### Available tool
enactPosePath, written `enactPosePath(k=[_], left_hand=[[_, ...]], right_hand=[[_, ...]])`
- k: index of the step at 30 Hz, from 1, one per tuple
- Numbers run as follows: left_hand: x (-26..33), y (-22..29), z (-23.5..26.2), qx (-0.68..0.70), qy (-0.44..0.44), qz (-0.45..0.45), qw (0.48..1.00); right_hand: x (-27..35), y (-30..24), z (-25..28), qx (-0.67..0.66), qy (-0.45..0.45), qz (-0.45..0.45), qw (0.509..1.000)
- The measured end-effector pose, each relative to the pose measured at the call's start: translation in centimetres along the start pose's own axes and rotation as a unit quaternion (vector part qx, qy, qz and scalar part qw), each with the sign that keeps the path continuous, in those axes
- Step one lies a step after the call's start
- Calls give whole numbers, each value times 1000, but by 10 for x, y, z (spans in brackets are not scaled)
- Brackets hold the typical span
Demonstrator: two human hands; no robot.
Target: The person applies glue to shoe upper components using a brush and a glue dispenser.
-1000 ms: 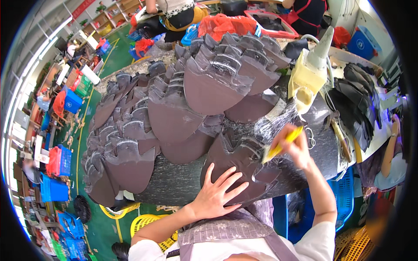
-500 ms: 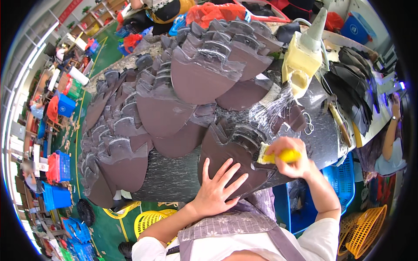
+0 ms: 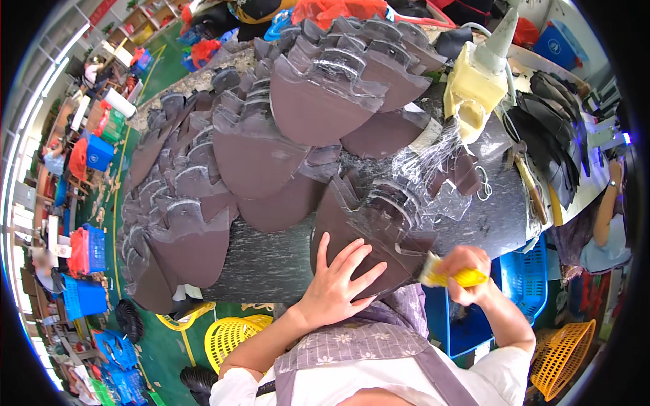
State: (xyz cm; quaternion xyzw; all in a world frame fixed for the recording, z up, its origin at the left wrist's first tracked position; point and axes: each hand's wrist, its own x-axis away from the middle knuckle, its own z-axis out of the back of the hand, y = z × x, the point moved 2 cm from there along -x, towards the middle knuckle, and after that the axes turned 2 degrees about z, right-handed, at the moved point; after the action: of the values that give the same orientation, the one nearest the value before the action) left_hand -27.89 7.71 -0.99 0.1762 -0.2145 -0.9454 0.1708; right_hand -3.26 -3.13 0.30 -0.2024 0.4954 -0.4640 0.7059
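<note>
My left hand (image 3: 343,279) lies flat, fingers spread, on a stack of overlapping dark brown curved pieces (image 3: 359,230) at the table's near edge. Their notched upper edges look grey and glossy. In my right hand (image 3: 468,271) is a yellow-handled brush (image 3: 450,272), its pale bristles at the right edge of that stack; whether they touch it I cannot tell. Beyond stands a cream-yellow container (image 3: 472,95) with a cone on top and an opening in front, draped with whitish strings of glue. More piles of the same brown pieces (image 3: 321,101) cover the left and far side.
The pieces lie on a dark streaked table (image 3: 267,267). Blue baskets (image 3: 525,277) stand below its right edge, yellow baskets (image 3: 233,338) below the left. Black curved pieces (image 3: 552,128) are piled at the right. Another person's arm (image 3: 609,203) shows at the far right.
My right hand has brought the brush down and to the right, from on the stack to its outer edge. My left hand stays on the pieces. The view has shifted slightly.
</note>
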Motion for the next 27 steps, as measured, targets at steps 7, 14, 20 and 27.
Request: enactPosePath(k=[7, 14, 20, 27], left_hand=[[0, -3, 1, -14, -13, -7, 1000], [2, -1, 1, -14, 3, -1, 1000], [5, -3, 0, -22, 6, -6, 1000], [0, 0, 3, -2, 0, -23, 1000]], right_hand=[[-14, -34, 8, 218, -38, -67, 973], [-51, -33, 14, -121, 90, -113, 982], [-117, -16, -21, -45, -5, -180, 983], [-197, 33, -88, -23, -58, -158, 985]])
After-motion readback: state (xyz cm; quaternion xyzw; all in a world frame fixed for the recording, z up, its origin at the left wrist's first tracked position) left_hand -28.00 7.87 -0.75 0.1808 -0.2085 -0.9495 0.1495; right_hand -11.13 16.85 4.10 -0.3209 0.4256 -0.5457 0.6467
